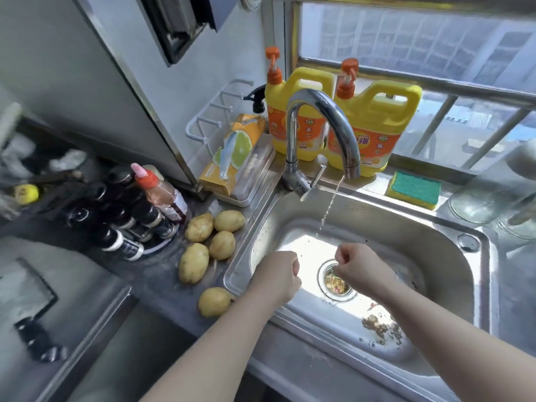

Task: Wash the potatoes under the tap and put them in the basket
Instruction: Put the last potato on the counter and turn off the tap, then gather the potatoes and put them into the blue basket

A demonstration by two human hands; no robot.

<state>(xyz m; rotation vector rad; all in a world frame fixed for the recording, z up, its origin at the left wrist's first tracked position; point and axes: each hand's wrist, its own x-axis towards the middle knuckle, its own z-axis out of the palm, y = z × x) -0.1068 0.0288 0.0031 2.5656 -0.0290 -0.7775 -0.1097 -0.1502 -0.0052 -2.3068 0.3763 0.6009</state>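
Several yellow-brown potatoes lie on the steel counter left of the sink, among them one at the back (229, 220), a long one (193, 262) and one nearest me (214, 302). A thin stream of water falls from the curved steel tap (324, 117) into the steel sink (452, 242). My left hand (278, 277) is curled into a loose fist over the sink's left side, holding nothing. My right hand (359, 264) is also a fist, just above the drain strainer (336, 281). Both hands are below and in front of the stream. No basket is in view.
Two yellow detergent jugs (374, 126) stand behind the tap by the window. A green-yellow sponge (414, 189) lies on the ledge. Dark bottles and a sauce bottle (162, 192) crowd the counter at left. Food scraps (380, 326) sit in the sink. Glassware (487, 198) stands at right.
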